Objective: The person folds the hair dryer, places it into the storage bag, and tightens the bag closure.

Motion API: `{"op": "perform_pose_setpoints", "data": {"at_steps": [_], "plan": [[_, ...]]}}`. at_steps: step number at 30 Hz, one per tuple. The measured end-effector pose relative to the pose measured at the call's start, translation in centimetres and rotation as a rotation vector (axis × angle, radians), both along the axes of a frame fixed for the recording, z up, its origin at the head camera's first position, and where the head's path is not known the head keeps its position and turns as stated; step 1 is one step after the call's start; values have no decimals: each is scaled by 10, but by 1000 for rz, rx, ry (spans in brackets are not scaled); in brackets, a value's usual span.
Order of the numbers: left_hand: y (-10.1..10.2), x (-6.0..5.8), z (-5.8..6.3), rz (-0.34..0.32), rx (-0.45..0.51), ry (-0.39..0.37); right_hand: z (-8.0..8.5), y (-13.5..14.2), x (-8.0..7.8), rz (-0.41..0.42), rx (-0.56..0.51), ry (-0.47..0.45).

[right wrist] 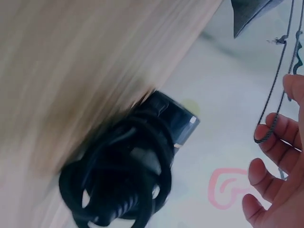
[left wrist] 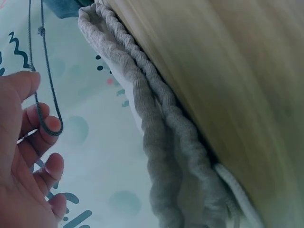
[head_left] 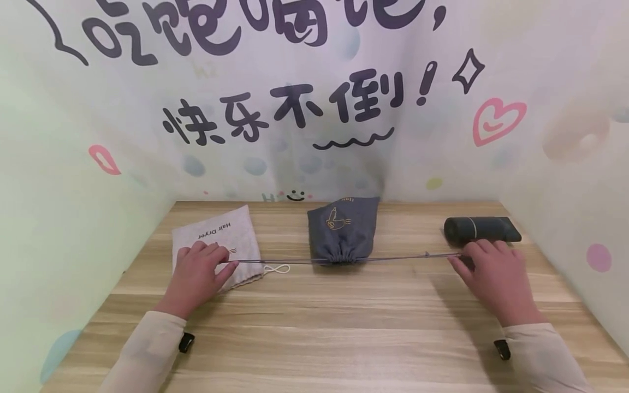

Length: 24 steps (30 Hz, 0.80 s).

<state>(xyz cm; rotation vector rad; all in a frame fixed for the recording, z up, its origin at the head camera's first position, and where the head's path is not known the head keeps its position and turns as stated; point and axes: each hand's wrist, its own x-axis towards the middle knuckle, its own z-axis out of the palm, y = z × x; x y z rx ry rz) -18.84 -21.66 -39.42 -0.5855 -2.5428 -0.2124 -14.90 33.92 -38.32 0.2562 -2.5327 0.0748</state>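
Note:
A dark grey drawstring pouch (head_left: 342, 234) with a yellow printed drawing lies mid-table, its gathered mouth towards me. Its thin cords stretch out taut to both sides. My left hand (head_left: 196, 275) holds the left loop of the drawstring (left wrist: 58, 109), which runs over its curled fingers. The right loop of the drawstring (right wrist: 271, 90) is hooked in the bent fingers of my right hand (head_left: 501, 278). A knot shows on the cord at each side. Beneath my left hand lies a pale pouch (head_left: 221, 224) printed "Hair Dryer".
Just beyond my right hand lies a black cylindrical object (head_left: 474, 229); its coiled black cable (right wrist: 126, 166) shows in the right wrist view. A white cord loop (head_left: 277, 268) trails from the pale pouch. A printed curtain (head_left: 295, 164) stands behind the wooden table (head_left: 334, 338).

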Motion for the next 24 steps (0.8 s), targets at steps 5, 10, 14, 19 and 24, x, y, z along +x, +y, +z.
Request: {"op": "perform_pose_setpoints", "data": {"at_steps": [5,10,14,19,24], "plan": [[-3,-2,3,-34,21,73,3,8,3,-25,-31,8],[-6,-3,5,-43,34,95,4,14,3,-73,-38,-40],[-9,-3,4,-39,39,96,2,18,3,-100,-63,-49],[-11,-4,0,6,38,48,0,15,-1,-97,-78,-75],[-4,-4,-5,78,65,-89,-2,9,-6,-63,-100,-94]]}}
